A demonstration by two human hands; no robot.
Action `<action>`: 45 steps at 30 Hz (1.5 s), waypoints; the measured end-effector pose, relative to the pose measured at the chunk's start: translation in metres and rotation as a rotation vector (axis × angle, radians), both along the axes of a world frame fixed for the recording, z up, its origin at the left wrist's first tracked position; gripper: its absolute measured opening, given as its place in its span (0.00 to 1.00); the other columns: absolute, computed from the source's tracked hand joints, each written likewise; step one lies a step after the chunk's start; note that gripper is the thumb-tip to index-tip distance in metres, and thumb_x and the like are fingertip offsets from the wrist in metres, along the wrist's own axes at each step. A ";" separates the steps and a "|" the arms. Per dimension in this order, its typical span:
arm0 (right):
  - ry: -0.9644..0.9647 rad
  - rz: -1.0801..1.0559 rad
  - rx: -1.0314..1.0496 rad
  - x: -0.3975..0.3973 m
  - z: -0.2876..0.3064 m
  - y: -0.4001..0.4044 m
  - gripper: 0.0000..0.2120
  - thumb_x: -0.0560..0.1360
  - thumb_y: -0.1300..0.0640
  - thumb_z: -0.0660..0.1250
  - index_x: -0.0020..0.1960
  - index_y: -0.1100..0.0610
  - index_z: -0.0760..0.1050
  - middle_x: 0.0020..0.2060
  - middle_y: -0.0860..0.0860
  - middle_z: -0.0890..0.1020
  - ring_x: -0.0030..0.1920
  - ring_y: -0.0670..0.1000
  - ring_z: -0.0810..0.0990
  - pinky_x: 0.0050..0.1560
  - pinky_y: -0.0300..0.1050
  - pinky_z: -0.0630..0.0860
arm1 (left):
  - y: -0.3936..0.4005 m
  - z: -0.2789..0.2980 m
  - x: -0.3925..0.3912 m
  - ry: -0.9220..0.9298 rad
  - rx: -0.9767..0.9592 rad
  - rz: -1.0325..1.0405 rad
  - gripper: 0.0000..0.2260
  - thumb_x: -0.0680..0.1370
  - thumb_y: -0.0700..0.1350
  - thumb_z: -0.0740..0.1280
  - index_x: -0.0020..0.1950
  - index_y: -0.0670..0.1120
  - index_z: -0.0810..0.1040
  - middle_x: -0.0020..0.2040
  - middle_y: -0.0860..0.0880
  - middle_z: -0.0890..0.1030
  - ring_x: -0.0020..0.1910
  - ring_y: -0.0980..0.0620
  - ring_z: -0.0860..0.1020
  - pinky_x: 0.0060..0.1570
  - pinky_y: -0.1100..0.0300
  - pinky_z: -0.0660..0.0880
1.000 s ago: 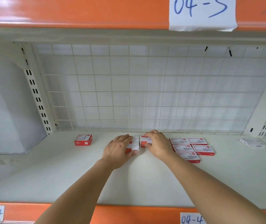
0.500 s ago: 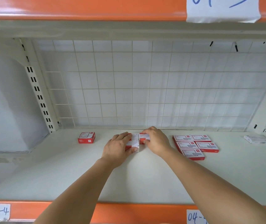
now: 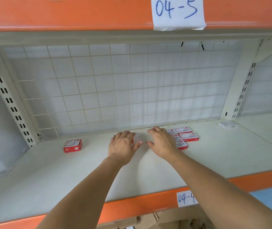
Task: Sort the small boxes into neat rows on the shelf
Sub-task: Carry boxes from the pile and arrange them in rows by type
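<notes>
While both hands (image 3: 142, 142) flank the middle boxes (image 3: 137, 138) with fingers relaxed, the lone box (image 3: 73, 145) lies left of them, nearer the left hand (image 3: 123, 144).

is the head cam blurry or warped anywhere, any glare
Head view: the left hand, right hand and the boxes between them are motion-smeared; the lone red box stays fairly sharp; wide-angle bends the orange beam; lighting soft, no harsh glare.

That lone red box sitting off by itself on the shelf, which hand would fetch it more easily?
Probably the left hand. The lone red box lies on its side of the shelf, while the right hand is beside the grouped boxes.
</notes>
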State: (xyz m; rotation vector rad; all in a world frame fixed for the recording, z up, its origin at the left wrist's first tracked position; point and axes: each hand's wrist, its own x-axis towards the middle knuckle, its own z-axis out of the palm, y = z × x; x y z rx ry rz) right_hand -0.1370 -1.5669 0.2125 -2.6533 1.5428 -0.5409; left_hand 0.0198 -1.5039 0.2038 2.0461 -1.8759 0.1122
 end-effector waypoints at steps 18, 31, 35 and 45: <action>0.065 -0.498 0.069 -0.297 0.002 0.052 0.25 0.79 0.46 0.60 0.72 0.55 0.62 0.69 0.52 0.69 0.66 0.55 0.68 0.62 0.49 0.69 | -0.035 0.005 -0.266 -0.014 0.064 -0.510 0.24 0.80 0.62 0.51 0.73 0.53 0.65 0.73 0.51 0.65 0.72 0.50 0.61 0.69 0.53 0.58; 0.094 -0.680 0.067 -0.512 0.007 0.080 0.24 0.79 0.44 0.58 0.71 0.56 0.64 0.65 0.54 0.72 0.62 0.56 0.72 0.54 0.50 0.73 | -0.047 0.007 -0.477 -0.035 0.027 -0.691 0.21 0.81 0.59 0.53 0.71 0.53 0.68 0.70 0.52 0.68 0.69 0.50 0.64 0.67 0.55 0.61; 0.113 -0.746 0.106 -0.563 0.003 0.080 0.26 0.80 0.44 0.57 0.73 0.55 0.60 0.67 0.53 0.70 0.62 0.56 0.72 0.55 0.51 0.73 | -0.057 0.005 -0.532 -0.054 0.030 -0.745 0.22 0.81 0.59 0.54 0.70 0.51 0.69 0.68 0.51 0.70 0.67 0.49 0.66 0.65 0.56 0.61; 0.105 -0.846 0.096 -0.661 0.001 0.034 0.25 0.80 0.44 0.57 0.72 0.54 0.61 0.66 0.53 0.72 0.63 0.56 0.72 0.56 0.51 0.74 | -0.131 0.006 -0.649 -0.038 -0.014 -0.861 0.21 0.80 0.59 0.54 0.70 0.52 0.69 0.69 0.51 0.70 0.68 0.49 0.66 0.66 0.55 0.61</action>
